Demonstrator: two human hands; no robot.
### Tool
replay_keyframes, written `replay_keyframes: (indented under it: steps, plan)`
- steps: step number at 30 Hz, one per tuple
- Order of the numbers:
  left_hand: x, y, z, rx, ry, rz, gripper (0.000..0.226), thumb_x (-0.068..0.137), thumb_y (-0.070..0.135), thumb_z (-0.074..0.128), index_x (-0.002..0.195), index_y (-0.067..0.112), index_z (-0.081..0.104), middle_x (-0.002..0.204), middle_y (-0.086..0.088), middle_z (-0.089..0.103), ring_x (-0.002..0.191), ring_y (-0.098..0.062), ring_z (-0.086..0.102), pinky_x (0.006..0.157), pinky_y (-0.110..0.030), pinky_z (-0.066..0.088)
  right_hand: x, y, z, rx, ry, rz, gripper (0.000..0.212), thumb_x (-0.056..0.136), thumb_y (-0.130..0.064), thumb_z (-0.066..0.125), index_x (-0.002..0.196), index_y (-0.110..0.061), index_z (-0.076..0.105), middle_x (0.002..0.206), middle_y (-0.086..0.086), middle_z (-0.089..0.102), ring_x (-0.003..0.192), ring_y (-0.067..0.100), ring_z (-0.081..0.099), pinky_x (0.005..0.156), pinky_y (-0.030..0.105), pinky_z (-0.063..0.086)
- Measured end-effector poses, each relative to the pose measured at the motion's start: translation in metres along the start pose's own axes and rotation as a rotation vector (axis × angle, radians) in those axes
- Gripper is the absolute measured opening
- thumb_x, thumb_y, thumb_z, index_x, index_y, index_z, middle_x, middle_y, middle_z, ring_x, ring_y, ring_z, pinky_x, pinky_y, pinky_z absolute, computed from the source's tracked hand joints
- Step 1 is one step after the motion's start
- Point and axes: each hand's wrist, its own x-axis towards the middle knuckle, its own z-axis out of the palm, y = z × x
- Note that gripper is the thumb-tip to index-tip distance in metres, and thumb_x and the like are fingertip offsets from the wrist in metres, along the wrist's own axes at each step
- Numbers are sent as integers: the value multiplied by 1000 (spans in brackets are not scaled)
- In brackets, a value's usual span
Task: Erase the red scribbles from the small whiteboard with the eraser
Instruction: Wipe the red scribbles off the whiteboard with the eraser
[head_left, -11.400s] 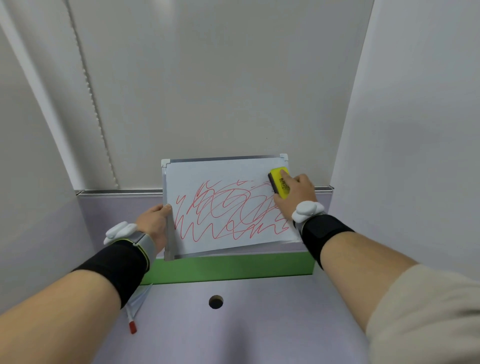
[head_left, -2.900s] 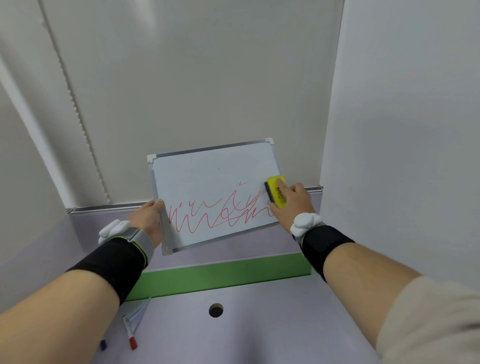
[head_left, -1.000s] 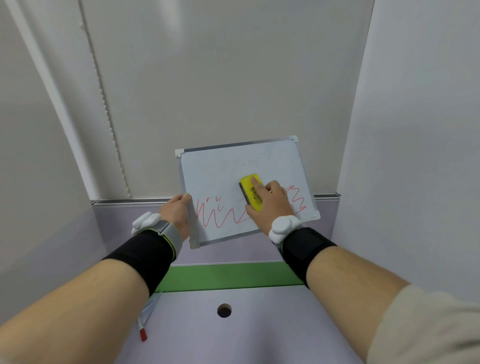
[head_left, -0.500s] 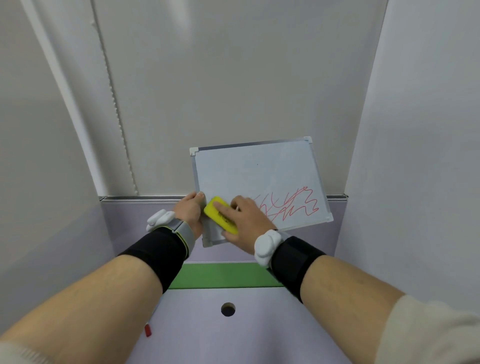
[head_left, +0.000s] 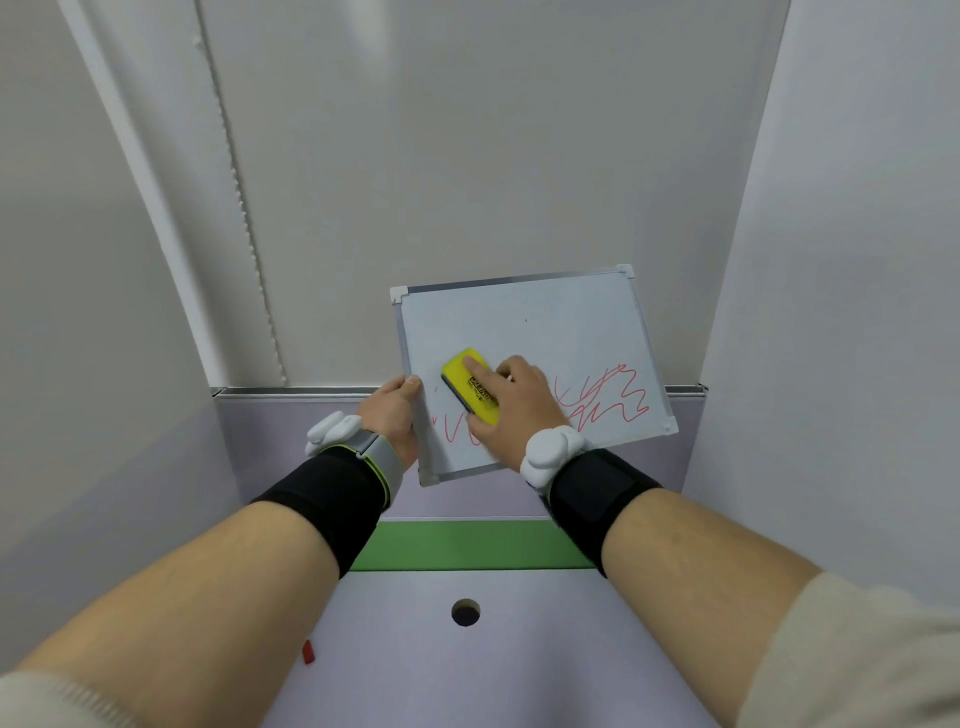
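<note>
Mid-wipe. My right hand, fingers clamped on eraser, pressed it to whiteboard lower left; left hand gripped left edge. Next: sweep right across remaining red scribbles.

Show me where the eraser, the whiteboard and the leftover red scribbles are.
eraser (head_left: 464, 375), head view, yellow top face.
whiteboard (head_left: 519, 322), head view, wiped upper surface.
red scribbles (head_left: 618, 400), head view, lines near the lower right corner.
</note>
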Motion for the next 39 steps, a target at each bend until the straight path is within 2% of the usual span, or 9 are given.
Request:
replay_keyframes:
  steps: [5,10,14,18,21,23,27,31,39]
  plan:
    - [0,3,-1,-3,-54,-14,22,106,10,48,120,1,62,113,-20,60,105,-29,56,110,-51,48,-13,-10,3,-52,-126,-290,61,83,-28,66,141,-27,46,100,14,50,85,31,46,76,42,46]
    - [-3,2,-1,-34,-73,-17,31,107,11,47,128,-4,64,118,-20,69,108,-33,64,105,-50,53,1,-12,-3,-30,10,-29,65,82,-34,65,143,-30,40,107,9,46,96,29,43,85,42,47]
    - [0,8,-5,-28,-62,1,27,106,11,49,125,-3,63,114,-19,64,104,-30,61,107,-50,53,-11,-20,2,-86,-116,-286,61,84,-28,64,142,-28,43,102,14,50,86,32,45,74,43,46]
    - [0,7,-7,-18,-51,2,33,106,11,48,131,-7,61,127,-25,68,120,-39,63,112,-51,49,-1,-16,-3,-39,-20,-79,64,82,-31,66,142,-29,42,105,11,48,94,31,44,85,46,47]
    - [1,11,-8,-30,-31,7,24,106,11,49,119,-3,64,108,-19,68,104,-33,63,98,-46,56,-14,-26,2,-59,-142,-237,66,80,-27,67,142,-26,43,104,14,49,89,31,45,78,44,47]
    - [3,12,-11,-38,-12,9,33,106,11,49,132,-5,61,128,-21,68,119,-37,65,111,-53,51,-21,-21,4,-85,-180,-318,66,80,-24,67,141,-25,45,105,16,51,88,32,46,76,43,46]
    - [4,13,-12,-18,46,17,37,104,9,52,138,-4,60,140,-24,65,132,-40,61,116,-53,47,-15,-7,-4,-23,-43,-46,63,83,-30,65,142,-29,43,106,12,48,94,31,43,87,45,45]
    - [4,10,-13,33,98,43,35,102,10,56,134,-3,64,138,-23,67,133,-40,61,116,-52,47,-30,-12,2,-79,-215,-273,65,78,-22,68,139,-24,47,105,17,52,87,34,48,78,43,47]
    - [3,11,-8,23,104,56,32,102,9,56,130,-2,66,135,-23,68,121,-34,66,115,-51,49,-31,-8,0,-78,-221,-263,64,78,-23,68,139,-24,48,105,16,52,86,33,47,77,45,47]
